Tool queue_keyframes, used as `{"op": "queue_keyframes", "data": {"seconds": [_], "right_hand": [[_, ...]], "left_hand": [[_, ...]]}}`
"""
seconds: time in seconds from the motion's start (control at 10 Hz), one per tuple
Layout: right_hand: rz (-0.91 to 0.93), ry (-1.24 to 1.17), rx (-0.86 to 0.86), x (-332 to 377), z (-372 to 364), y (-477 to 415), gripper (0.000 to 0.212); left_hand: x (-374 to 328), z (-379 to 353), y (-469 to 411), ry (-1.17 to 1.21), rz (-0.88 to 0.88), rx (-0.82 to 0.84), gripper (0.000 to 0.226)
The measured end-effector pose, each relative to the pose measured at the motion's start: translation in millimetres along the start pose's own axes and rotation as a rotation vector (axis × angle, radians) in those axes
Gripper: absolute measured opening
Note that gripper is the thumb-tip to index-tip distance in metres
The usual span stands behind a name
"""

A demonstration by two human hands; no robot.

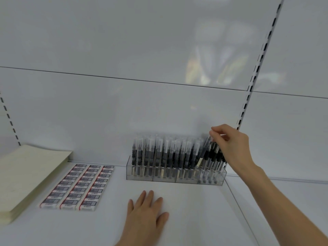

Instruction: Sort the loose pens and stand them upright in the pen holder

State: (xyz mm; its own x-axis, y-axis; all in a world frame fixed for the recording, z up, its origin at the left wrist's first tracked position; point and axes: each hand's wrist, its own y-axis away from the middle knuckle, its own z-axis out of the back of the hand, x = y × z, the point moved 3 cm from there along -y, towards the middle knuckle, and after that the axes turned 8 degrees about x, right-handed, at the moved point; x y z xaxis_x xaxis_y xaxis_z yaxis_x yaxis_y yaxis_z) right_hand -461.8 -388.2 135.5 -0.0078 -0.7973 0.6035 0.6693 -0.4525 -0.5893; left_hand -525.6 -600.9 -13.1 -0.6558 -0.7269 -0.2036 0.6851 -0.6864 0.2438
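A clear acrylic pen holder point(142, 175) stands on the white shelf against the back wall, packed with several upright black pens with clear caps point(159, 151). My right hand point(230, 142) reaches over the holder's right end and pinches the cap end of one tilted pen point(205, 150), whose lower end sits inside the holder. Darker pens with black grips point(215, 153) fill the right compartment, partly hidden by my fingers. My left hand point(145, 213) lies flat on the shelf in front of the holder, fingers straight and holding nothing.
Three columns of boxed erasers point(78, 187) lie on the shelf to the left. Farther left sits a stack of cream paper pads point(24, 176). A slotted upright point(255, 71) runs down the back wall behind my right hand. A shelf seam runs at the right.
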Motion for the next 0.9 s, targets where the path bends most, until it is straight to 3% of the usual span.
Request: {"op": "queue_keyframes", "data": {"seconds": [0.3,0.5,0.6,0.7,0.9], "right_hand": [[0.018,0.082,0.083,-7,-5,0,0.013],[0.022,0.113,0.16,-14,-14,3,0.012],[0.039,0.172,0.217,-15,-20,3,0.012],[0.07,0.21,0.252,-16,-26,7,0.015],[-0.073,0.043,0.149,-21,-23,29,0.038]], "left_hand": [[1,0,-2,0.0,0.01,-0.022,0.057],[0,-1,-2,0.004,0.003,-0.003,0.11],[0,0,0,0.022,-0.007,-0.017,0.101],[0,2,2,0.023,-0.002,-0.009,0.057],[0,1,1,0.068,-0.018,-0.012,0.05]]}}
